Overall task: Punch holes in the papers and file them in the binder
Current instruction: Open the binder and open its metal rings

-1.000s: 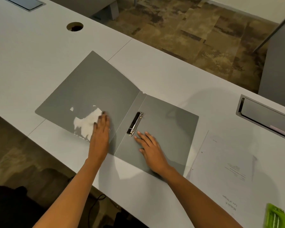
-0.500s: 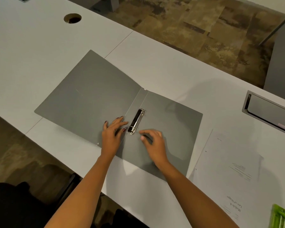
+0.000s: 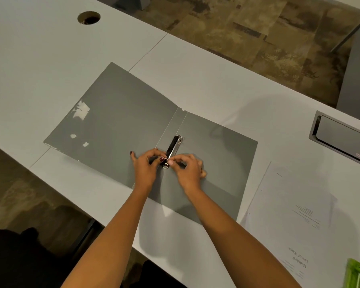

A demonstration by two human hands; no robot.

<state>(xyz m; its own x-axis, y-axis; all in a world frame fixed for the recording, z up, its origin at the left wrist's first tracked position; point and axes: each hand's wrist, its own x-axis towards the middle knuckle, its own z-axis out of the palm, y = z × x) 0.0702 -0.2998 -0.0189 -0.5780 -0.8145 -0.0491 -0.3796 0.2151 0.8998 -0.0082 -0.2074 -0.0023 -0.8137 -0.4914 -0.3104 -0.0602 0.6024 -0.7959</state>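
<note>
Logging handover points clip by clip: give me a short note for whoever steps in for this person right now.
Left hand: fingers curled on the near end of the ring mechanism.
Right hand: pinches the same end from the other side.
Binder: open flat on the table, no sheets in it.
Papers: right of the binder, apart from it; two small holes show along their left edge.
Green punch: near right corner, partly out of frame.
Done: binder opened, papers apparently punched.
Left: open the rings (cannot tell if open), thread the papers, close.
</note>
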